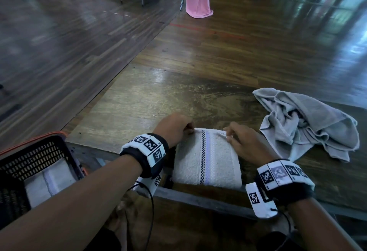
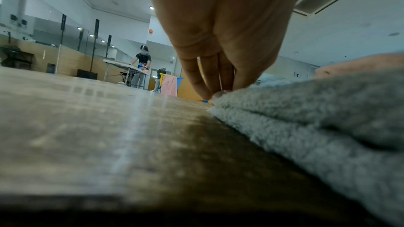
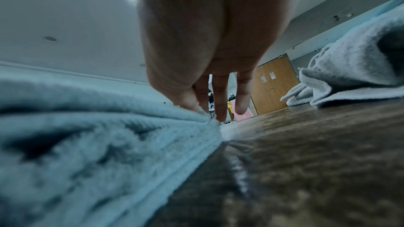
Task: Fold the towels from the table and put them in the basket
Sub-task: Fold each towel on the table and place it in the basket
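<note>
Left hand: the left hand (image 1: 174,129) pinches the far left corner of the white towel (image 1: 206,163), fingertips (image 2: 207,92) down on the layered edge.
Right hand: the right hand (image 1: 246,143) pinches the far right corner of the same edge.
Towel in hand: folded, lying flat at the near edge of the table (image 1: 158,95) between both wrists; its long axis and woven stripe run near to far.
Basket: the black basket (image 1: 35,157) sits low to the near left, one folded towel (image 1: 49,181) already inside; the left hand is the nearer one.
Likely next move: another fold, or a carry left into the basket.
Still waiting: a crumpled grey towel (image 1: 309,123) lies to the right, just beside the right hand.
</note>
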Demonstrator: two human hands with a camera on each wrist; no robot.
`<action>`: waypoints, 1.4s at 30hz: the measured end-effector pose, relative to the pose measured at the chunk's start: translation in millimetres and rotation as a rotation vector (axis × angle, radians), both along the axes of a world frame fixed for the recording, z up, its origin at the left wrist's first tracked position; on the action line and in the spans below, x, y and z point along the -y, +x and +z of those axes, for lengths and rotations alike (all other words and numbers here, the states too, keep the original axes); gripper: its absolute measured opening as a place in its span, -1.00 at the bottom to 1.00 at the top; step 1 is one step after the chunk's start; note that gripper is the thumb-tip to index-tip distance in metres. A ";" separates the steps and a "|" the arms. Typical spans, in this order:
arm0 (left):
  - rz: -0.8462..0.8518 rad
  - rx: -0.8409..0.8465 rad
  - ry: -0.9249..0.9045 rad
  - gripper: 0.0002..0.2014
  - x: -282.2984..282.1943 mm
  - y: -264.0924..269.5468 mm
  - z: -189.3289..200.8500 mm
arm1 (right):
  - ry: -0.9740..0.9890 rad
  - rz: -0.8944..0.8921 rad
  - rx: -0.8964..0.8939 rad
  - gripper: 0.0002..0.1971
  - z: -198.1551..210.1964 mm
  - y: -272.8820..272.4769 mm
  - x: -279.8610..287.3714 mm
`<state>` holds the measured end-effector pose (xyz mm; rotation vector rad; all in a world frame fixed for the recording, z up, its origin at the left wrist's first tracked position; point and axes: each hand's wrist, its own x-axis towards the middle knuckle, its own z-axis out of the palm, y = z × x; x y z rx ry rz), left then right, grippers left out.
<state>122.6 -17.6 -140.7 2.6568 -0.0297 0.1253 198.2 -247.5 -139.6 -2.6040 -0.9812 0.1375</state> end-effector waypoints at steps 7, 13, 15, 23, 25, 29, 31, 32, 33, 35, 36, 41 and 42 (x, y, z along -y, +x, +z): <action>0.026 0.024 -0.118 -0.99 -1.2 3.7 -2.8 | 0.094 -0.098 -0.055 -0.87 -0.3 2.4 -1.6; 0.015 -0.030 -0.138 -0.91 -2.6 6.1 -5.1 | 0.071 -0.138 -0.072 -0.85 0.7 4.9 -5.4; -0.017 -0.060 -0.087 -0.88 -4.5 7.3 -5.1 | 0.067 -0.130 -0.043 -0.91 1.8 4.7 -6.0; -0.031 -0.072 -0.027 -0.85 -5.0 8.4 -0.2 | -0.035 -0.019 0.207 -0.82 8.1 -0.4 -11.0; -0.037 -0.052 -0.013 -0.85 -4.9 7.6 -0.5 | -0.062 -0.003 0.325 -0.88 11.8 -5.4 -13.4; -0.037 -0.046 0.008 -0.86 -4.8 6.9 -1.3 | -0.044 -0.050 0.337 -0.96 11.0 -11.0 -16.5; -0.045 -0.050 0.010 -0.84 -4.9 6.7 -1.2 | 0.011 -0.164 0.110 -0.96 8.0 -7.5 -16.2; -0.047 -0.052 0.004 -0.84 -5.2 6.8 -1.3 | 0.019 -0.200 -0.010 -0.94 6.1 -4.6 -15.4; -0.046 -0.058 0.000 -0.84 -4.9 6.9 -1.5 | 0.020 -0.211 -0.089 -0.94 5.0 -2.1 -13.7; -0.045 -0.071 0.026 -0.83 -3.6 7.2 -1.9 | 0.047 -0.206 -0.122 -0.92 4.2 1.7 -10.6; -0.046 -0.063 0.057 -0.82 -2.5 7.4 -2.4 | 0.060 -0.200 -0.105 -0.92 4.1 2.9 -9.4; -0.124 0.079 0.218 -0.77 6.7 5.1 -5.0 | 0.046 -0.146 -0.034 -0.96 0.1 4.3 -7.0; -0.129 0.069 0.220 -0.76 8.6 5.6 -4.9 | 0.038 -0.126 -0.023 -0.96 -1.1 3.9 -7.1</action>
